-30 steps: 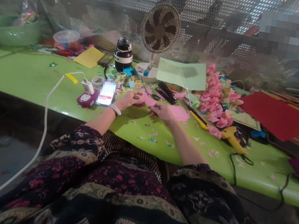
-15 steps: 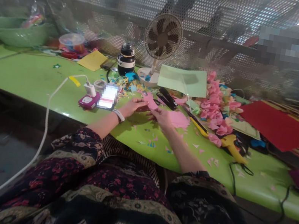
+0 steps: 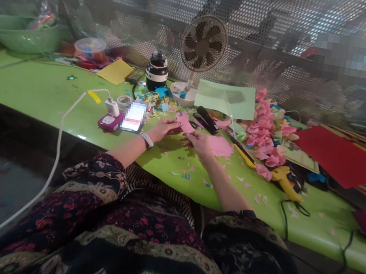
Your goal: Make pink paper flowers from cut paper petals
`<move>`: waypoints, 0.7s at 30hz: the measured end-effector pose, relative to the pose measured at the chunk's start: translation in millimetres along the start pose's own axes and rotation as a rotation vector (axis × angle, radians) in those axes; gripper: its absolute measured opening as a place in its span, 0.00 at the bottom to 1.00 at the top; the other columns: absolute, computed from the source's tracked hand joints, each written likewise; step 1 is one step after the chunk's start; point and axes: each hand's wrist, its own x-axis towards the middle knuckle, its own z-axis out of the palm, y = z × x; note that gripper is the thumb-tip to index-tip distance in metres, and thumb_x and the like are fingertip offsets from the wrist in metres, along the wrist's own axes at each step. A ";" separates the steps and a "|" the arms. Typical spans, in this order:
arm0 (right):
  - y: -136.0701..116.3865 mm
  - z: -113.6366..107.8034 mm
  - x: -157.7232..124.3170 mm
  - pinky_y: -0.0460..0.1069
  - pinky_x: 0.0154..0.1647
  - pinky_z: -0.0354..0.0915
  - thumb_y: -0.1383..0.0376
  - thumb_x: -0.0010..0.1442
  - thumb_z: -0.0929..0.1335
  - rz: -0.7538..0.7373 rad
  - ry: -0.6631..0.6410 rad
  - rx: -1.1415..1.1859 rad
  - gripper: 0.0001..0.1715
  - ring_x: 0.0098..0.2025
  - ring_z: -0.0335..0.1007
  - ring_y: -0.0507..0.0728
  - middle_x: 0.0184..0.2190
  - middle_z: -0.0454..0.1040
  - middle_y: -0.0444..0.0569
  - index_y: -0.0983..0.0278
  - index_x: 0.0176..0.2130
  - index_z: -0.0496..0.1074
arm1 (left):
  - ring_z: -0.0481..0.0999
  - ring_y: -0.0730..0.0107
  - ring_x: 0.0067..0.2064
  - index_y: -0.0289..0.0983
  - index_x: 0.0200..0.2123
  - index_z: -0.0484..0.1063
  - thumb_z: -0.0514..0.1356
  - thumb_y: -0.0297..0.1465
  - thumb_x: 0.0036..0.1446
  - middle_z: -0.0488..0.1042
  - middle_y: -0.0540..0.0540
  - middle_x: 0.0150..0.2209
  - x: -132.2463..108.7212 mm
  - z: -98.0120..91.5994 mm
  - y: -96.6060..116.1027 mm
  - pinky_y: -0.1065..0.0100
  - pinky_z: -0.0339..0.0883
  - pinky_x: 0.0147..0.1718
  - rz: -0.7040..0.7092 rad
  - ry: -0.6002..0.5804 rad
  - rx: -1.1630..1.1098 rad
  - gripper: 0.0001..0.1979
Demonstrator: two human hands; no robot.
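Note:
Both my hands meet over the green table (image 3: 35,92) on one small pink paper piece (image 3: 184,122). My left hand (image 3: 165,129), with a white wristband, pinches its left side with closed fingers. My right hand (image 3: 199,142) pinches the right side from below. Just right of that hand a stack of pink paper (image 3: 221,146) lies flat. A black stapler (image 3: 206,119) sits right behind the hands. A lit phone (image 3: 134,117) rests left of my left wrist.
A small fan (image 3: 199,55), a black jar (image 3: 156,72) and a pale green sheet (image 3: 225,99) stand behind. Pink paper flowers (image 3: 266,128), a yellow glue gun (image 3: 284,178) and red paper (image 3: 342,155) lie right. A white cable (image 3: 59,134) and a green basin (image 3: 20,35) are left.
The pink piece came up off the table and now sits pinched between both hands. The view shifted slightly.

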 end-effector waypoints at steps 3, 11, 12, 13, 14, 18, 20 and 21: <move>-0.1 0.0 -1.1 0.39 0.18 0.66 0.70 0.66 0.72 0.008 -0.006 -0.004 0.10 0.20 0.74 0.46 0.30 0.84 0.52 0.67 0.31 0.73 | 0.81 0.72 0.36 0.34 0.33 0.79 0.70 0.26 0.55 0.82 0.48 0.33 -0.8 0.5 0.2 0.63 0.75 0.50 -0.042 -0.007 -0.051 0.04; 10.7 -6.8 3.1 0.42 0.25 0.71 0.68 0.66 0.70 -0.102 -0.070 -0.063 0.06 0.24 0.75 0.48 0.32 0.83 0.51 0.67 0.35 0.75 | 0.83 0.70 0.36 0.35 0.30 0.79 0.70 0.25 0.56 0.82 0.47 0.32 -3.2 -0.5 4.4 0.63 0.76 0.49 -0.104 0.012 0.011 0.04; 12.1 -10.5 4.3 0.43 0.27 0.73 0.68 0.65 0.70 -0.155 -0.056 -0.098 0.04 0.25 0.75 0.49 0.33 0.83 0.51 0.67 0.38 0.76 | 0.83 0.71 0.35 0.35 0.31 0.79 0.70 0.25 0.56 0.82 0.46 0.32 -3.3 -2.4 6.6 0.63 0.76 0.49 -0.131 0.004 0.008 0.03; 13.6 -14.4 5.7 0.45 0.30 0.74 0.68 0.64 0.71 -0.225 -0.028 -0.140 0.04 0.28 0.76 0.50 0.35 0.83 0.51 0.67 0.40 0.76 | 0.83 0.71 0.34 0.34 0.32 0.80 0.71 0.25 0.56 0.82 0.46 0.31 -3.5 -4.3 8.8 0.64 0.77 0.48 -0.160 -0.012 0.011 0.03; 15.2 -18.4 7.4 0.47 0.33 0.76 0.68 0.62 0.72 -0.308 0.006 -0.187 0.09 0.31 0.77 0.51 0.38 0.83 0.51 0.66 0.44 0.77 | 0.82 0.71 0.33 0.33 0.32 0.80 0.71 0.25 0.56 0.82 0.45 0.31 -3.8 -6.0 11.1 0.65 0.78 0.46 -0.183 -0.020 0.016 0.03; 22.1 -28.7 15.6 0.58 0.50 0.76 0.63 0.59 0.75 -0.632 0.043 -0.364 0.19 0.51 0.76 0.60 0.54 0.77 0.53 0.57 0.51 0.80 | 0.83 0.72 0.33 0.31 0.33 0.80 0.71 0.24 0.55 0.82 0.44 0.30 -7.0 -8.8 18.2 0.67 0.78 0.45 -0.254 -0.066 0.040 0.03; 24.4 -29.3 18.7 0.62 0.60 0.71 0.60 0.62 0.74 -0.729 0.025 -0.419 0.10 0.59 0.73 0.63 0.55 0.76 0.52 0.54 0.45 0.83 | 0.83 0.71 0.34 0.31 0.32 0.81 0.71 0.24 0.56 0.83 0.43 0.31 -9.0 -7.7 20.2 0.68 0.78 0.44 -0.294 -0.104 0.063 0.02; 25.0 -28.9 19.6 0.64 0.63 0.68 0.58 0.64 0.74 -0.760 0.016 -0.442 0.07 0.60 0.71 0.63 0.55 0.76 0.52 0.53 0.42 0.84 | 0.83 0.71 0.34 0.32 0.32 0.81 0.71 0.24 0.56 0.83 0.43 0.32 -9.8 -6.8 20.8 0.69 0.79 0.42 -0.304 -0.113 0.070 0.02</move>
